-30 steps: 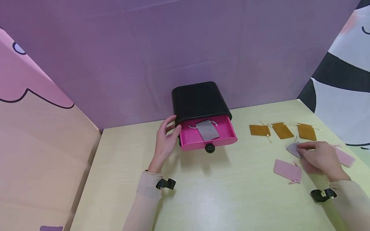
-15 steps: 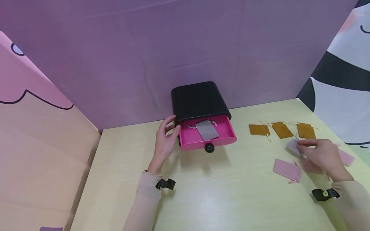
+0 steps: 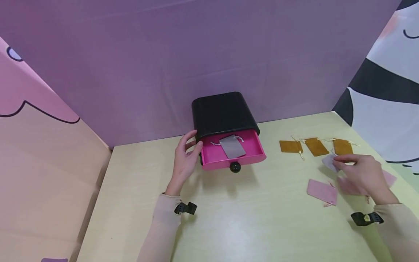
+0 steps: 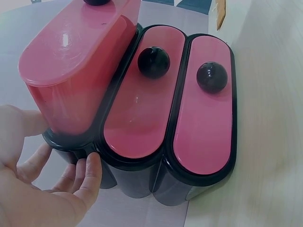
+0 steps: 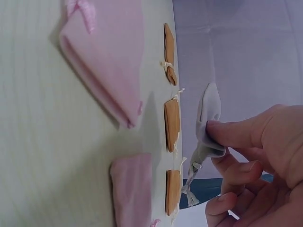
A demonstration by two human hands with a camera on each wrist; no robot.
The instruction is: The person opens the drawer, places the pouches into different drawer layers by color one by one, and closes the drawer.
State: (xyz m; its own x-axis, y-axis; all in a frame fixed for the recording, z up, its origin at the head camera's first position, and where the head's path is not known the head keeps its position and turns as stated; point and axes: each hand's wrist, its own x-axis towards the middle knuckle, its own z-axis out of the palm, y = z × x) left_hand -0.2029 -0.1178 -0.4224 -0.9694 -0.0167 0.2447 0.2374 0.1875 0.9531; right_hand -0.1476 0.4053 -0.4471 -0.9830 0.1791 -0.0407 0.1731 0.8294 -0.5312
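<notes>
a pale wood-grain table (image 3: 262, 222), a glossy black rounded cabinet (image 3: 224, 113) set near its back edge, three mustard-brown rectangular cloth drawstring pouches (image 3: 316, 147) laid in a row at right, pale pink cloth drawstring pouches (image 3: 322, 191) scattered before them

Gry pouch (image 5: 207, 111), creased, in R grip (image 3: 364, 176)

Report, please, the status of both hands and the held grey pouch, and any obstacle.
Left hand: gripping left edge of black cabinet. Right hand: pinching grey pouch, held above table. Open pink drawer: second grey pouch inside, nothing seen blocking.
</notes>
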